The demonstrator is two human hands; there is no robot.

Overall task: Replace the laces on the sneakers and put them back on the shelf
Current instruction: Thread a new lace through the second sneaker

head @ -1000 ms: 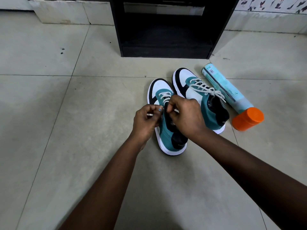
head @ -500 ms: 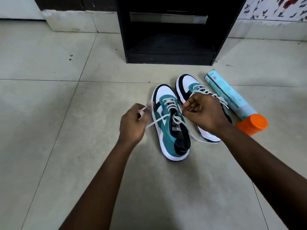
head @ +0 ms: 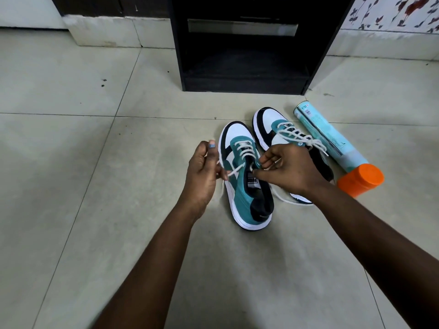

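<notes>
Two teal, white and black sneakers lie on the tiled floor. The near sneaker [head: 247, 193] has a white lace [head: 244, 150] threaded through its eyelets. My left hand [head: 202, 176] pinches the lace's left end just left of the shoe. My right hand [head: 289, 169] pinches the right end over the tongue; that end trails onto the floor behind the wrist. The second sneaker [head: 273, 125], laced, stands to the right and is partly hidden by my right hand. A black open shelf [head: 247, 84] stands beyond the shoes.
A pale teal spray can [head: 330, 141] with an orange cap [head: 361, 182] lies on the floor right of the shoes. A white plinth runs along the back wall. Bare floor tiles spread to the left and in front.
My hands had pulled apart from above the tongue, drawing the lace ends outward. Now my right hand has come back down to the tongue and the left stays out at the shoe's left.
</notes>
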